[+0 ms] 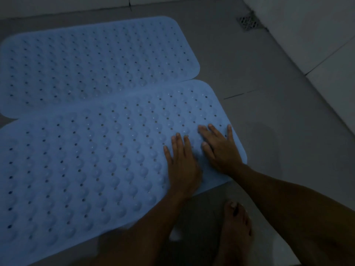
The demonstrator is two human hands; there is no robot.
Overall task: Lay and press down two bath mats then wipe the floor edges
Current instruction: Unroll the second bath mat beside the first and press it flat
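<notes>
Grey tiled floor (269, 77) carrying two blue perforated bath mats: far mat (92, 64) lying flat, near mat (86, 160) overlapping its edge. A bare foot (237, 225) is standing beside; drain grate (248, 23) sitting at the corner.

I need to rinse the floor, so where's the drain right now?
In the head view the drain sits at the upper right, in the floor corner where the walls meet, beyond the far mat and well away from both hands.
</notes>
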